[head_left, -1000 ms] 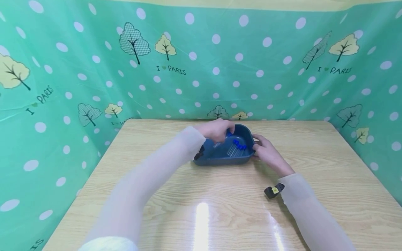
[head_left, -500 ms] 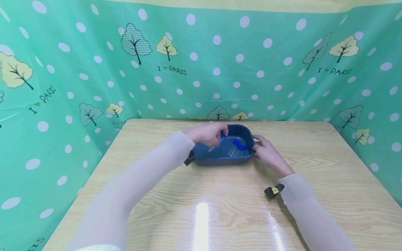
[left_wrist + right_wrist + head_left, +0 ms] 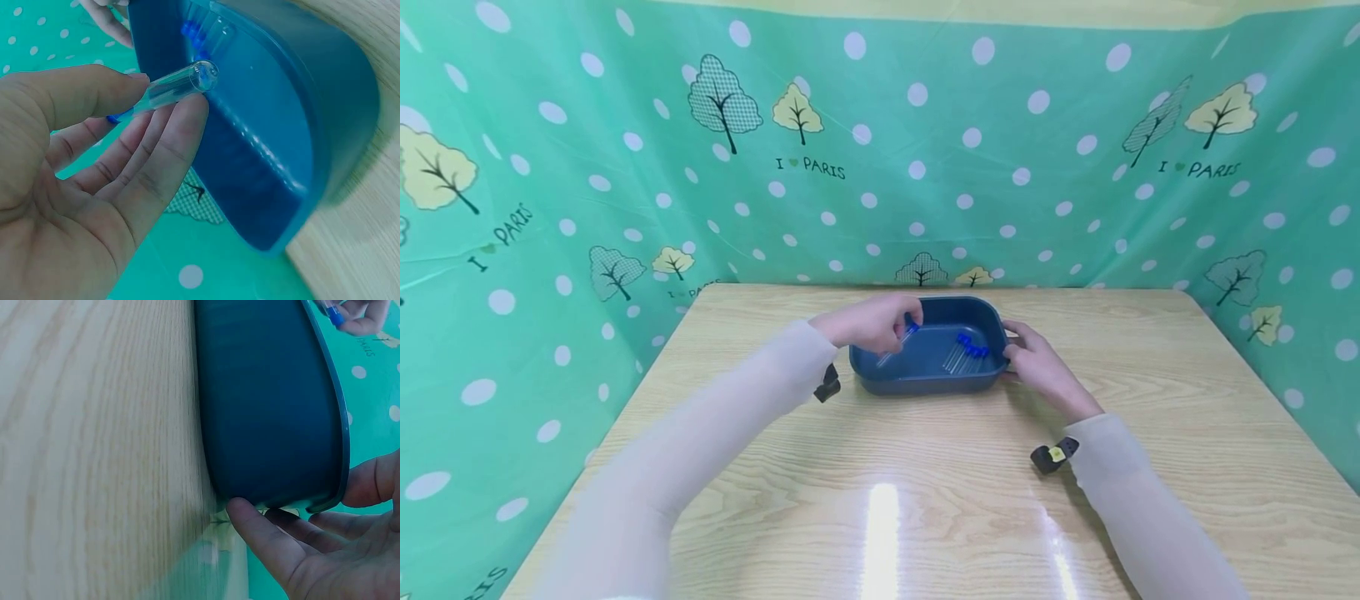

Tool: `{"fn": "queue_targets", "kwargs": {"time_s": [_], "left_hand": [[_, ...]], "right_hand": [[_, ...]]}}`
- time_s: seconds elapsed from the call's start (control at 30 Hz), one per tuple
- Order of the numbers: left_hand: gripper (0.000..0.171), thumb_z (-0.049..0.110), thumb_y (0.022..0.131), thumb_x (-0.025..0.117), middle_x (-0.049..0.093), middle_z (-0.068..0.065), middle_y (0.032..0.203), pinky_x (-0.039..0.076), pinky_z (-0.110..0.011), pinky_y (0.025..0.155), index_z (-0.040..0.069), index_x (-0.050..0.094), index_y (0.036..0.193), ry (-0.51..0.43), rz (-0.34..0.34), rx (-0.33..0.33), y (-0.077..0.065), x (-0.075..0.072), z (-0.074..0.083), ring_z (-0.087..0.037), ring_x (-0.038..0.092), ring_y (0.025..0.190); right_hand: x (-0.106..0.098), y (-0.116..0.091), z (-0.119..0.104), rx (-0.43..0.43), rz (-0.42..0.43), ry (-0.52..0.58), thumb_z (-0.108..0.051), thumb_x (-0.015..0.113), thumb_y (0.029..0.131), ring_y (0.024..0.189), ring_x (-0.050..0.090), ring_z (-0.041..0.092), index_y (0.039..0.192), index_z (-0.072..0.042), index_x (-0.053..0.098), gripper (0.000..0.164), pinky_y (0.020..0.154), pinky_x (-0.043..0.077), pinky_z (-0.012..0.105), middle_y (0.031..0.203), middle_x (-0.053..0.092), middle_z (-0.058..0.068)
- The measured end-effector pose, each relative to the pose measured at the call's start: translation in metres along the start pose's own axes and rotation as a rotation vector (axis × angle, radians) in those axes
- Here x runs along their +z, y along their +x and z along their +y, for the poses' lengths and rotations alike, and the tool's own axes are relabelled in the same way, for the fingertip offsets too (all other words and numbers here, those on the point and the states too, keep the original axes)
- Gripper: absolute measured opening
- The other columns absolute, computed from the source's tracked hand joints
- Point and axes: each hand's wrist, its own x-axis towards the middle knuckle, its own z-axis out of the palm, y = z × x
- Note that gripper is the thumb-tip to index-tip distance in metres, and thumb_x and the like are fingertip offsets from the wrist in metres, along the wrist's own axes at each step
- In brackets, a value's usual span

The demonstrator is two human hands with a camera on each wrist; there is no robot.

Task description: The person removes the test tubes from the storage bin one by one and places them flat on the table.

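The tabletop (image 3: pixel 805 467) bears a basin (image 3: pixel 928 387): tubes (image 3: pixel 966 353) inside at four o'clock, my left grip (image 3: pixel 876 323) at ten, right grip (image 3: pixel 1040 362) at three.

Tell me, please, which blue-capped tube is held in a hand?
The tube pinched by the left hand; the other tubes lie together inside the tray, near its right end.

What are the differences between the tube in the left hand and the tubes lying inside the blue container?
The held tube is pinched by the left hand; the lying tubes are touched by no hand. The held tube is raised above the floor of the container; the lying tubes rest on it, close together. Both are clear and blue-capped.
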Motion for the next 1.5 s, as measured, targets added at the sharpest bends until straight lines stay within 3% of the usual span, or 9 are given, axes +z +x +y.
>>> {"fn": "queue_targets", "kwargs": {"time_s": [0.43,0.7,0.87,1.17,1.5], "left_hand": [[0.046,-0.004,0.080,0.062,0.058,-0.007,0.077,0.048,-0.027,0.054,0.007,0.051,0.123,-0.039,0.039,-0.052,-0.026,-0.012,-0.019,-0.017,0.059,0.057],[0.045,-0.008,0.080,0.059,0.058,-0.013,0.087,0.056,-0.033,0.062,0.005,0.050,0.123,-0.117,0.067,-0.120,-0.038,-0.017,-0.039,-0.022,0.062,0.066],[0.047,-0.010,0.079,0.059,0.056,-0.016,0.090,0.057,-0.039,0.066,0.002,0.049,0.124,-0.164,0.070,-0.144,-0.043,-0.017,-0.050,-0.024,0.062,0.067],[0.049,-0.010,0.080,0.060,0.055,-0.017,0.089,0.056,-0.032,0.063,-0.002,0.049,0.126,-0.216,0.084,-0.164,-0.050,-0.015,-0.068,-0.026,0.063,0.068],[0.047,-0.012,0.078,0.060,0.054,-0.016,0.089,0.057,-0.033,0.064,-0.002,0.049,0.122,-0.251,0.112,-0.205,-0.050,-0.008,-0.082,-0.026,0.062,0.069]], "right_hand": [[-0.001,0.001,0.002,-0.003,0.001,-0.021,-0.004,0.031,0.094,0.125,0.044,0.044,0.151,0.000,0.014,0.059,0.094,0.044,0.051,0.143,0.032,0.032],[0.000,-0.001,0.000,-0.003,0.000,-0.030,-0.005,0.030,0.095,0.126,0.044,0.043,0.151,-0.001,0.013,0.059,0.095,0.044,0.051,0.144,0.031,0.032],[0.000,-0.002,-0.001,-0.002,0.004,-0.046,-0.006,0.030,0.095,0.126,0.044,0.043,0.151,-0.002,0.013,0.059,0.094,0.044,0.050,0.145,0.031,0.032],[0.001,-0.001,0.000,-0.005,0.002,-0.048,-0.005,0.030,0.095,0.125,0.045,0.043,0.151,-0.001,0.013,0.058,0.095,0.044,0.049,0.144,0.032,0.032],[0.000,-0.001,0.001,0.001,0.000,-0.053,-0.006,0.030,0.096,0.124,0.046,0.042,0.151,-0.001,0.014,0.058,0.094,0.045,0.048,0.143,0.034,0.031]]}}
